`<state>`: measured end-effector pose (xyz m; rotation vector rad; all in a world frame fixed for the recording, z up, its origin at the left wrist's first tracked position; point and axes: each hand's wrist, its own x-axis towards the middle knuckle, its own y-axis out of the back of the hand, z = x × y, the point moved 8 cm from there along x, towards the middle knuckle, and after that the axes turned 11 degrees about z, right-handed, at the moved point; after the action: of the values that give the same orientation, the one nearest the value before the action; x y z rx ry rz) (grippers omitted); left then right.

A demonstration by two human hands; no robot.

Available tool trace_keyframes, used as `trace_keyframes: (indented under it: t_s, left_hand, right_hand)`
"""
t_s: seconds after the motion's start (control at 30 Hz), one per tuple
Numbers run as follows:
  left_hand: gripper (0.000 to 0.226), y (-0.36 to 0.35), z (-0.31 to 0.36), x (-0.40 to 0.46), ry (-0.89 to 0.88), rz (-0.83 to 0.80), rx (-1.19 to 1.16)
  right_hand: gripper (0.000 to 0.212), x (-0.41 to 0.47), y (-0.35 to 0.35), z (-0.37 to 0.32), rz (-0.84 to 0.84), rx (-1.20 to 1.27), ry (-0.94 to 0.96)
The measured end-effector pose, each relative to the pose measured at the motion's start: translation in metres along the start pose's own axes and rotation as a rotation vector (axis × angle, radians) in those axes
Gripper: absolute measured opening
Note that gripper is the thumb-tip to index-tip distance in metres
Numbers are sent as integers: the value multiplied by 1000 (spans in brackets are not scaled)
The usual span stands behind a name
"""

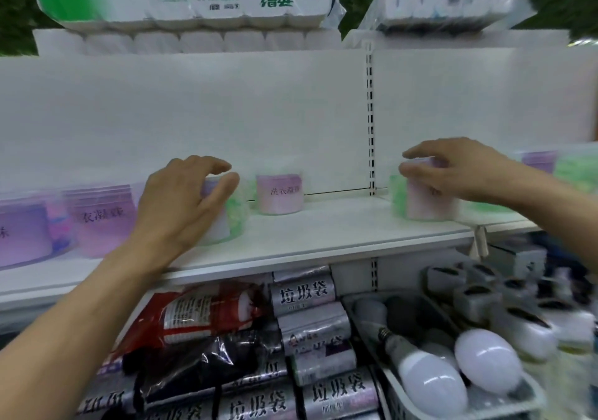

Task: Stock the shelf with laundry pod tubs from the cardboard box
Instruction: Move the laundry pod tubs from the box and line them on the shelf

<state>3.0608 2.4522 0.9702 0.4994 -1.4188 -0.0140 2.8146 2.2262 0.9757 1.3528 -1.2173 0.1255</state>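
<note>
Left hand with fingers curled round a clear tub of green pods near the shelf front edge, label mostly hidden, right hand gripping a second tub from above, a third tub standing between them toward the back, everything blurred.

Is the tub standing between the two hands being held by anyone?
No, the middle tub stands alone on the shelf, with neither hand touching it.

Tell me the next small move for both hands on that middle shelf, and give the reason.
Probably let go of both tubs and draw the hands back. The left hand grips a tub and the right hand grips another tub; both already appear to stand upright on the white shelf, flanking a middle tub.
</note>
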Motion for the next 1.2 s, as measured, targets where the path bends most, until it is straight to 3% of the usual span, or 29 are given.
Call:
trace_keyframes:
  t_s: [0.17, 0.37, 0.5, 0.7, 1.07, 1.2]
  left_hand:
    - [52, 0, 0, -1, 10, 44, -28]
    - [38, 1, -1, -3, 21, 62, -34]
    - [41, 1, -3, -5, 14, 57, -33]
    - [38, 0, -4, -6, 8, 57, -6]
    - [38, 2, -3, -6, 11, 54, 10]
    - [41, 2, -3, -4, 63, -14, -17]
  right_hand:
    - [54, 0, -5, -18, 44, 88, -7]
    - [48, -7, -44, -89, 0, 86, 241]
    - [37, -3, -58, -118, 30, 91, 299]
    - [48, -4, -70, -153, 30, 102, 401]
    - [50, -9, -71, -159, 75, 83, 406]
    - [63, -10, -72, -156, 42, 117, 397]
